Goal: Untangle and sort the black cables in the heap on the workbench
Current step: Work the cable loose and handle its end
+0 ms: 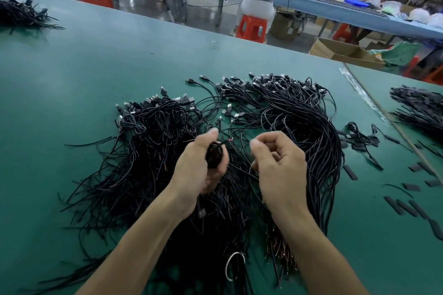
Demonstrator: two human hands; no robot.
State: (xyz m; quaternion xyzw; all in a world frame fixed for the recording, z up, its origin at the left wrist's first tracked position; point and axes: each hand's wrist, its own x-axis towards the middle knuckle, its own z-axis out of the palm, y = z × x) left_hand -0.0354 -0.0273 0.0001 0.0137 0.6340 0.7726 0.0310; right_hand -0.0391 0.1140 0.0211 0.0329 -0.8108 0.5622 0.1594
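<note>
Two bare hands are working just above a sprawling heap of thin black cables point(299, 127), which is lying mid-way across the green-matted workbench point(96, 67); the left hand point(201, 167) is gripping a small bunch of black cables point(215, 152) in curled fingers, the right hand point(280, 163) is curling beside it, whether on a strand cannot be told; short flat black sleeve pieces point(407, 207) are lying rightward, a smaller black cable pile point(19, 14) far left

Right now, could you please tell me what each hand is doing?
Left hand: grips a bundle of black cables.
Right hand: fingers curled; whether it pinches a cable cannot be told.
</note>
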